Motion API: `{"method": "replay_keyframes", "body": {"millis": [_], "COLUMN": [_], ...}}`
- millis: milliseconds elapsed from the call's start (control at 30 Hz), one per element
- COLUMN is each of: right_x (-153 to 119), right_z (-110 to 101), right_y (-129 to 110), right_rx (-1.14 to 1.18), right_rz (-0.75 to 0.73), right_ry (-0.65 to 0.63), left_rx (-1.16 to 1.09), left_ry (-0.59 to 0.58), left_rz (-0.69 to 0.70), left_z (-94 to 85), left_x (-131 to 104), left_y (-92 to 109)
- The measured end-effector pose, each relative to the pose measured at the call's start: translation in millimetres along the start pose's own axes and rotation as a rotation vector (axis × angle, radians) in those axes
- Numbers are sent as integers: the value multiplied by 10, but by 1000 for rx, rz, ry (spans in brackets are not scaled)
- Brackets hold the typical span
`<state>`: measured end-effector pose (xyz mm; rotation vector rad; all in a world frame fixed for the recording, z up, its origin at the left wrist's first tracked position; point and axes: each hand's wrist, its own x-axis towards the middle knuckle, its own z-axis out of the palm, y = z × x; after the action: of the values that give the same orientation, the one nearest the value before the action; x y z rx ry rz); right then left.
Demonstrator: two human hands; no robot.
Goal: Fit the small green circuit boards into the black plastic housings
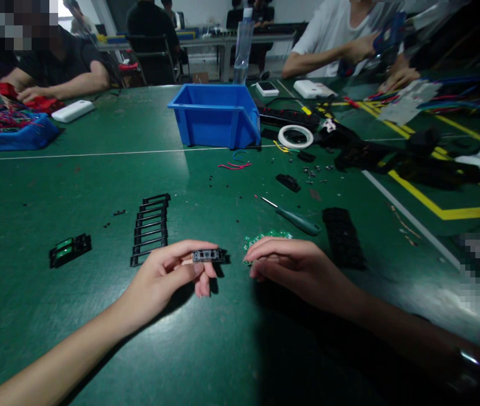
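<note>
Between the thumb and fingers of my left hand (167,268) is a small black plastic housing (208,256), held just over the table with its recessed side showing. My right hand (293,259) is closed at a small pile of little green circuit boards (282,234), its fingertips pressed together; whatever they pinch is hidden. Behind that hand lies a green-handled screwdriver (296,220). A ladder-like strip of black parts (150,225) lies beyond my left hand. Farther left rests a black housing with green pieces in it (70,250).
A blue bin (216,121) stands at the back middle. To the right are a dark block of black parts (343,237), a white ring (295,136), loose screws (313,172) and wires. Co-workers sit across the table, one beside a blue tray of wires (15,138).
</note>
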<state>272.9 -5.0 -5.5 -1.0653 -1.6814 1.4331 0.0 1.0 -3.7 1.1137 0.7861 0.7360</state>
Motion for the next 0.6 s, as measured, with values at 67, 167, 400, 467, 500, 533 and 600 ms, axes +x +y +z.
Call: {"method": "replay_keyframes", "body": {"millis": [67,167,400,467,500,533,600], "right_x": [-3,-1,10,6,5,3,3], "right_z": [0,3,-6,-9,-9,-8,-3], "right_y": [-1,-8,-2,2,3,3,1], "right_rx": [4,13,-5,-5,-1,4,11], "right_rz": [7,10,11,9,7,8,9], "right_ry": [1,1,-1,-1,-1,-3,-4], "left_rx": [-2,-7,-23,-25,-26,-28,-34], "left_ry": [-3,-12,-29,-30,-29,-28,-28], "left_rz": [1,4,0,3,3,4,8], "left_z": [-3,-9,-10,-10,-10,-10,-10], "left_x": [-4,-13,-15,-12,-13,-13,-16], "left_y": [-2,-10,-2,0,0,-2,-7]}}
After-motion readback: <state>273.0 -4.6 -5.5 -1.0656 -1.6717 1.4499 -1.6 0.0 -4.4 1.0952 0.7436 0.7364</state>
